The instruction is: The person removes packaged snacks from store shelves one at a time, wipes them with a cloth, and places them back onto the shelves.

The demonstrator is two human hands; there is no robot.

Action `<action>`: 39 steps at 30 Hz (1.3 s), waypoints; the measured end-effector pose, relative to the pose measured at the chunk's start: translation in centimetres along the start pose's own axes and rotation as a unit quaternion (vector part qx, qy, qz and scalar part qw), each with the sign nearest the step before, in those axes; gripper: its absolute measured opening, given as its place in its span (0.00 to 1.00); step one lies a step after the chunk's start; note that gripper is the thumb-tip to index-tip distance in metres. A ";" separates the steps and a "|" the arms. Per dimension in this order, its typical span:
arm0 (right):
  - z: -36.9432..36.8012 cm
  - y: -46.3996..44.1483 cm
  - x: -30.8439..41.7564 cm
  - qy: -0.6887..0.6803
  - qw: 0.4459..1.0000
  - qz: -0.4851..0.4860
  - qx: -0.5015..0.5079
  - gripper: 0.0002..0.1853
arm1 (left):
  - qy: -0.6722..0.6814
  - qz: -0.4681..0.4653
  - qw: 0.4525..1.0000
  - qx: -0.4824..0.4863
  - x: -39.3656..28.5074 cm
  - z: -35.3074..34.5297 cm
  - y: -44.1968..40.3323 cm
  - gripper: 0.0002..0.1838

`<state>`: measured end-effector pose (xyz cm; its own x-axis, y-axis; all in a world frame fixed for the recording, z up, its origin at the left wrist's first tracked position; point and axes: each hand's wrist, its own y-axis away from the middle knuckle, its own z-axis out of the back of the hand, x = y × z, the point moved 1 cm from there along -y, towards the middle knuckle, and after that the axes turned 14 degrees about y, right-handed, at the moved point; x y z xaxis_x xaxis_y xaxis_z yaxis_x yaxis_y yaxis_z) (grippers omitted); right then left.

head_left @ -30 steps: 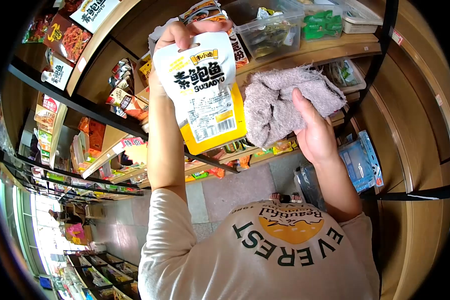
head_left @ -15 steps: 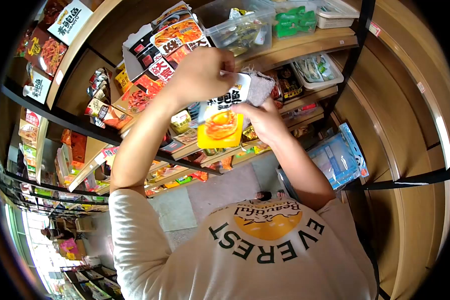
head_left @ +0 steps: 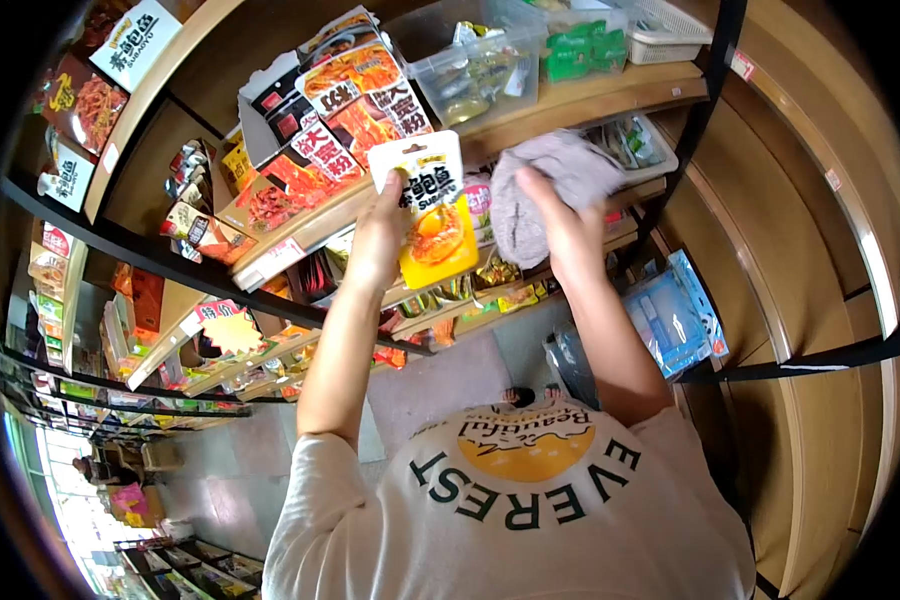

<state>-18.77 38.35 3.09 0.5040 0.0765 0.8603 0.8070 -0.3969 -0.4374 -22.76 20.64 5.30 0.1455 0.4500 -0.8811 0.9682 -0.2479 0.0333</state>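
Observation:
My left hand [head_left: 378, 240] grips a white-and-yellow snack packet [head_left: 437, 225] by its left edge, thumb across the front. The packet stands upright, its printed face and hang hole toward me. To its right, my right hand [head_left: 570, 235] is closed on a grey cloth [head_left: 530, 165], which spreads out above and to the left of the fingers. The cloth and packet are apart. Behind them, a display box [head_left: 260, 125] of red and black snack packets stands on the wooden shelf.
At the upper shelf's back stand a clear plastic bin [head_left: 480, 80] of small packets, green packets [head_left: 585, 48] and a white basket [head_left: 665, 35]. A black shelf post [head_left: 695, 120] rises on the right. Below it lies a blue plastic package [head_left: 670, 315]. Farther shelves of snacks are at left.
My left hand has come down from the packet's top to its left edge. My right hand has let go of the packet and moved right with the cloth.

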 end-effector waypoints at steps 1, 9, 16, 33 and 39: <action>-0.4 0.1 1.1 -0.017 0.995 0.087 0.042 0.14 | -0.042 -0.084 0.995 -0.018 0.2 -1.2 0.4 0.24; -3.8 -0.2 2.2 0.411 0.875 0.253 0.020 0.24 | 0.212 -0.063 0.969 0.105 3.1 -6.7 2.6 0.22; -0.3 2.3 0.2 0.393 0.854 0.342 0.001 0.24 | 0.344 0.010 0.932 0.112 2.8 -5.9 1.9 0.22; 0.3 2.2 1.4 -0.133 0.976 -0.030 0.171 0.25 | -0.367 -0.510 0.778 -0.020 -4.8 -8.1 -1.2 0.12; 6.0 1.3 0.4 -0.124 0.986 -0.105 -0.044 0.29 | -0.366 -0.789 0.472 -0.147 -26.3 -7.8 2.8 0.11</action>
<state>-15.60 43.39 1.30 0.3973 0.3827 0.8341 0.8772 -0.4253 -0.2227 -22.27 14.77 32.27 -0.8078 -0.5679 0.1577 -0.2432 0.0775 -0.9669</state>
